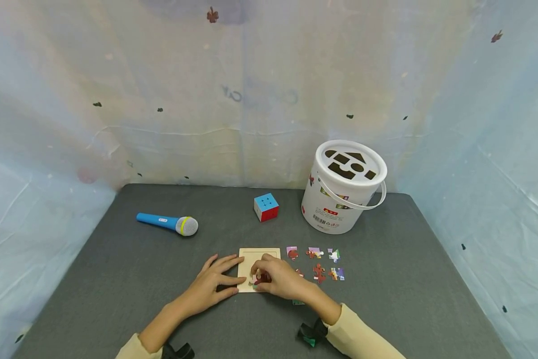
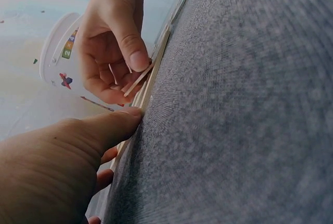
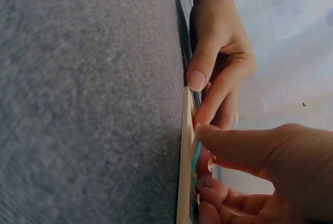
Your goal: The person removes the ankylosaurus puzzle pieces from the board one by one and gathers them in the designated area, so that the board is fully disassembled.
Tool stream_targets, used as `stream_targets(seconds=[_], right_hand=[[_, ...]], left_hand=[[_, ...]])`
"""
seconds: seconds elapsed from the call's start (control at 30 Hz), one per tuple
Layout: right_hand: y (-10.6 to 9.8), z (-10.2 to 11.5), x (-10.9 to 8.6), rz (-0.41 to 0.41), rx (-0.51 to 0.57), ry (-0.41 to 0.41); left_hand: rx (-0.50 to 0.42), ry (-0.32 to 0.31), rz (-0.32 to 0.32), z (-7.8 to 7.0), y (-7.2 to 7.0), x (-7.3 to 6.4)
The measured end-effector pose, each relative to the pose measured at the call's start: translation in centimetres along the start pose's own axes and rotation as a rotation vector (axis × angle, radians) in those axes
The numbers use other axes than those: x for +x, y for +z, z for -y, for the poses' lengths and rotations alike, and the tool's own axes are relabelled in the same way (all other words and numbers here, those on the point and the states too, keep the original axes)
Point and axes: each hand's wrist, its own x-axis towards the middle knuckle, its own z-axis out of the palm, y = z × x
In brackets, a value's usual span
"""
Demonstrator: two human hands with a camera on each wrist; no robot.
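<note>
A pale wooden puzzle board (image 1: 247, 257) with a raised border lies on the dark table. My left hand (image 1: 211, 283) rests at its left edge, fingers spread and fairly straight, fingertips on the rim. Over the lower part of the board, my right hand (image 1: 277, 275) pinches a jigsaw puzzle piece (image 3: 204, 162) between thumb and fingers. This piece has dark red and green on it and is held tilted, its lower edge close to the board. The right fingers partly hide it in the head view.
Several loose puzzle pieces (image 1: 319, 272) lie right of the board, one green piece (image 1: 298, 302) partly under the right forearm. Farther back are a blue toy microphone (image 1: 161, 221), a puzzle cube (image 1: 266, 207) and a white lidded bucket (image 1: 336, 199) with shape holes.
</note>
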Motion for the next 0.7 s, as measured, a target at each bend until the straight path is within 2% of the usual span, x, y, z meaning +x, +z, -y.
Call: stream_targets(seconds=[0.3,0.7], right_hand=[[0.1,0.31,0.04,-0.048,-0.048,-0.001],[0.04,0.05,-0.13,-0.042,0.002,-0.038]], left_hand=[[0.002,-0.001,-0.011,-0.02,0.06,-0.06],[-0.008,-0.004,-0.014,-0.11,-0.04,-0.01]])
